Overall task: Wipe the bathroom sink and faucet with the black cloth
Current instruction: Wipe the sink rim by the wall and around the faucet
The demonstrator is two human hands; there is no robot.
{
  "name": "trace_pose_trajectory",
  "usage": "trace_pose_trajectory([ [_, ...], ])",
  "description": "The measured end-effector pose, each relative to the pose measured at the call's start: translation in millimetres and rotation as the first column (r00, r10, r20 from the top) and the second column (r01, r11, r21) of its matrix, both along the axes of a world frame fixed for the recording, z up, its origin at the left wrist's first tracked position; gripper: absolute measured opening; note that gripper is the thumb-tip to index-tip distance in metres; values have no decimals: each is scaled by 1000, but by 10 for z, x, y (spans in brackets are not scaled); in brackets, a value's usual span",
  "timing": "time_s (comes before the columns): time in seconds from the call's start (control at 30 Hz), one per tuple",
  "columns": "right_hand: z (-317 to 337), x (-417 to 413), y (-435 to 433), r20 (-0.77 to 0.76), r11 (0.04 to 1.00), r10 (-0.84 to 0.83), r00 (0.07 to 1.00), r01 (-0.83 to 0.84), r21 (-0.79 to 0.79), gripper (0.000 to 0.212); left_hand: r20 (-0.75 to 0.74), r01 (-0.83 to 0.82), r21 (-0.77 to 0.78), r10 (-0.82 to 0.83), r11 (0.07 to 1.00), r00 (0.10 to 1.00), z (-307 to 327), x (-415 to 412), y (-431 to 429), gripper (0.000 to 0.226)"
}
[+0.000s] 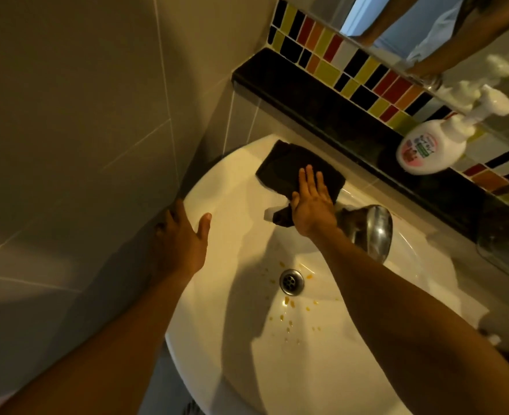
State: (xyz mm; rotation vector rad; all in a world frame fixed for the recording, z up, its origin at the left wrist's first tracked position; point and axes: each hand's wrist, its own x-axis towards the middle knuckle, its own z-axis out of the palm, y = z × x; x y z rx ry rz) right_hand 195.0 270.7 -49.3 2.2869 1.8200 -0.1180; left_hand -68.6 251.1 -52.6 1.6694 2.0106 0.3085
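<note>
Flat under the right hand (312, 205), the black cloth (295, 172) lies folded on the sink (232, 295) rim.

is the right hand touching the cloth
Touching. The head view shows the right hand lying flat, palm down, on the black cloth on the sink rim; its fingers overlap the fabric with no gap.

The right hand (313, 206) lies flat, palm down, fingers straight and together, arm stretched forward, while the left hand (181, 238) is open, thumb spread, fingers curled over an edge.
</note>
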Motion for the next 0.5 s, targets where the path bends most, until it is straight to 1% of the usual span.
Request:
trace_pose_trajectory([
  [0.03,9,-3,-79,114,996,-14,993,24,-87,63,3,4,-4,-4,1000,1000,11,8,-3,74],
  [0.07,24,-31,-142,179,984,-37,983,67,-164,61,7,3,-8,-3,1000,1000,23,16,-3,74],
  [0.13,36,-104,-239,191,970,-83,978,123,-208,62,13,3,-8,-3,1000,1000,44,26,-10,74],
  [0.2,45,-178,-339,168,973,-114,979,144,-182,62,-3,10,1,-10,1000,1000,58,23,-24,74],
  [0.27,46,-278,-505,154,981,-151,976,168,-99,64,-7,9,0,-9,1000,1000,62,22,-21,74],
  [0.33,-4,-342,-687,138,983,-174,975,181,-37,72,-4,9,-8,-9,1000,1000,73,29,-21,74],
  [0.43,-64,-370,-741,141,983,-174,974,181,-34,84,12,6,-18,-6,1000,1000,76,34,-17,74],
  [0.5,-64,-373,-665,85,976,-213,973,217,-38,89,9,13,-14,-13,1000,1000,76,36,-12,73],
])
